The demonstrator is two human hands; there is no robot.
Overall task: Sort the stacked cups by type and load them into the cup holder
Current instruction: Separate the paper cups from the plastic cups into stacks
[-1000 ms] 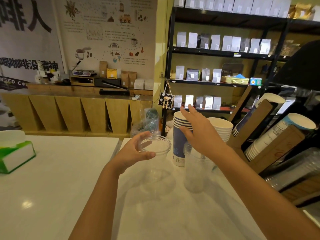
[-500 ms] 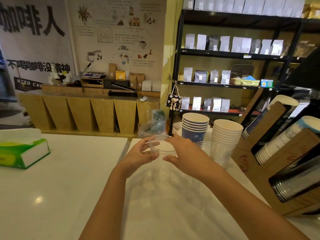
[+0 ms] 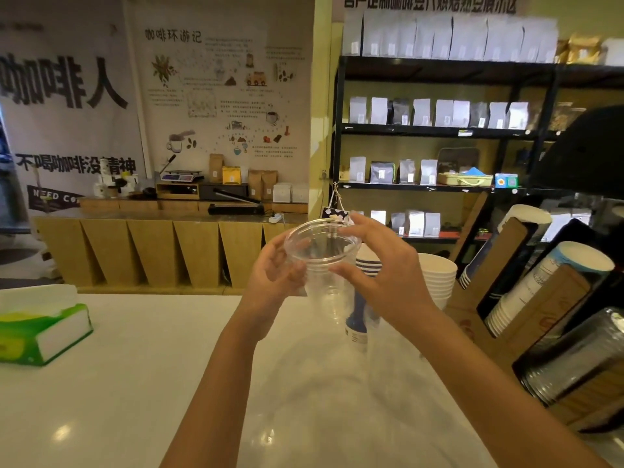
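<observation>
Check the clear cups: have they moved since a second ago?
Yes. The clear cups have gone up: they were low by the blue cup stack on the counter, and both hands now hold them above it.

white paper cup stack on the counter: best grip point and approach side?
Probably the upper sidewall of the white paper cup stack, just under the rims, from the front: it stands upright, mouth up, the cup holder crowds its right and the blue cup stack its left.

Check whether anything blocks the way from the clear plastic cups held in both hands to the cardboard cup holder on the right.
Nothing visible fully blocks it. Both the left hand and right hand hold the clear plastic cups above the counter. The stack of white paper cups stands on the counter between them and the cardboard cup holder, below the held cups.
</observation>
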